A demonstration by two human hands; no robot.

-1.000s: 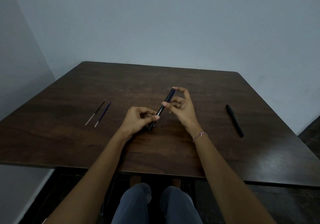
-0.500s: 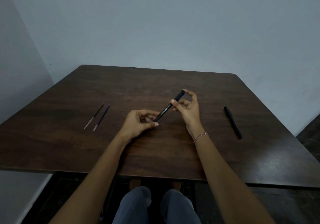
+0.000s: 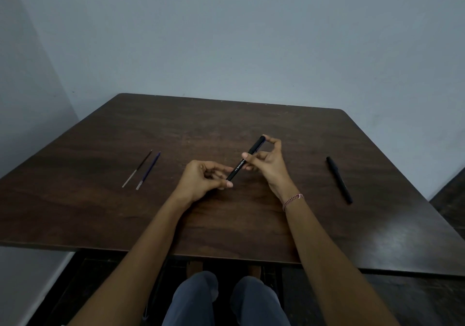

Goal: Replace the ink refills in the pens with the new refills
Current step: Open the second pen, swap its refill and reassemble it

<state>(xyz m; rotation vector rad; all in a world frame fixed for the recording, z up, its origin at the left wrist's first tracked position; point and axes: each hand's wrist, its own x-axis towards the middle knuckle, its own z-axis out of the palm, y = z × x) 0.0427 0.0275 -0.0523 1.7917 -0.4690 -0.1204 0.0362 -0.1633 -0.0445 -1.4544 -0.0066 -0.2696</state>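
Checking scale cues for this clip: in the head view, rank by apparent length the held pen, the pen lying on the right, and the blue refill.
1. Held pen and lying pen: alike, unranked.
2. Blue refill: shortest.

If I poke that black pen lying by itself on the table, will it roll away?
Probably a little: the black pen looks round and slim, lying flat on the smooth, shiny table. It seems light and stiff. Whether it has a clip to stop it, I cannot tell.

refills (image 3: 144, 169) left, spare pen (image 3: 339, 179) right — between, bare table (image 3: 226, 119)
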